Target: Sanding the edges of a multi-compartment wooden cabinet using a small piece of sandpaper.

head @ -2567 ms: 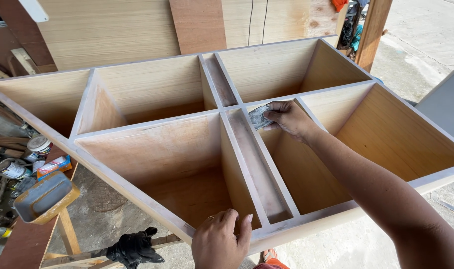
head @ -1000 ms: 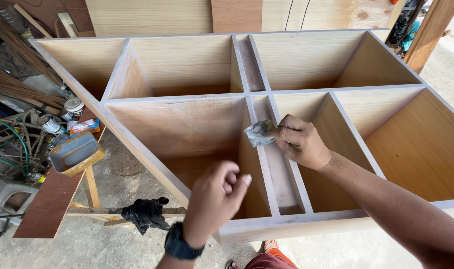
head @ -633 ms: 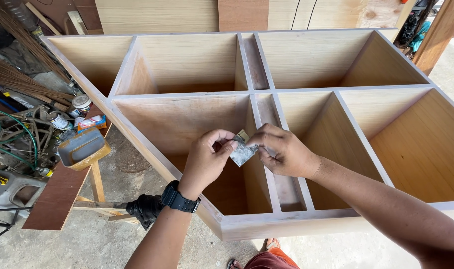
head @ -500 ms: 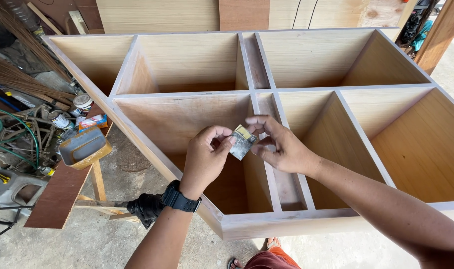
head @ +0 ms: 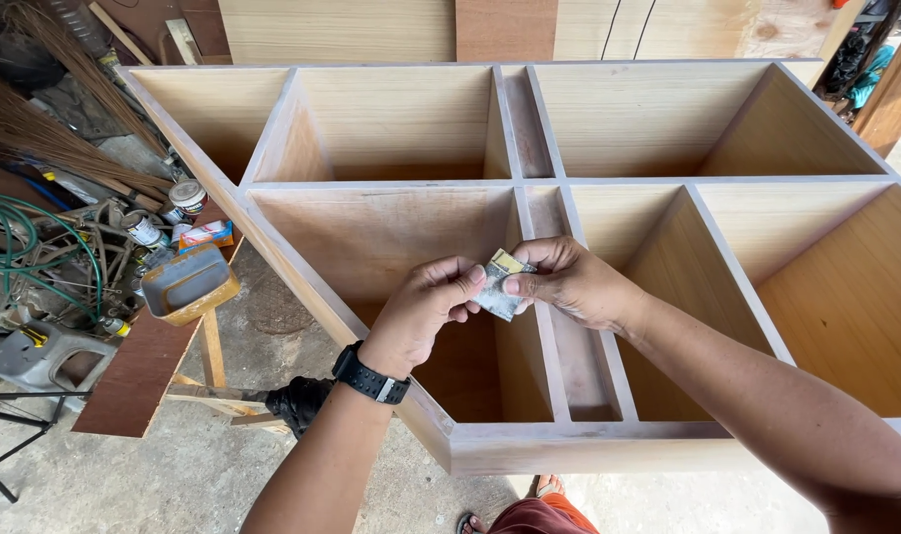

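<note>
1. Pinching a small folded piece of sandpaper [head: 497, 285] between them, both hands meet above the lower middle compartment of a large wooden cabinet frame [head: 579, 447].
2. Left hand [head: 426, 314], with a black watch [head: 369, 375] on its wrist, has thumb and forefinger closed on the sheet's left edge; the other fingers curl loosely.
3. Right hand [head: 572, 284] grips the right edge the same way, fingertips pressed on the paper.
4. Sandpaper looks light, thin and bendable, grey on one face with a yellowish backing; it likely creases easily and is rough to the touch, so a hold at its edges or along a fold suits it.
5. Cabinet frame lies open side up, split into several bare plywood compartments, with 2 narrow slots at the centre; its front edges look pale and dusty.
6. Left of it, on a concrete floor [head: 174, 475], sit a yellow tray [head: 185, 282] on a brown board, small tins [head: 164, 213], a green hose [head: 15, 232], a broom [head: 45, 138] and a black glove [head: 297, 400].
</note>
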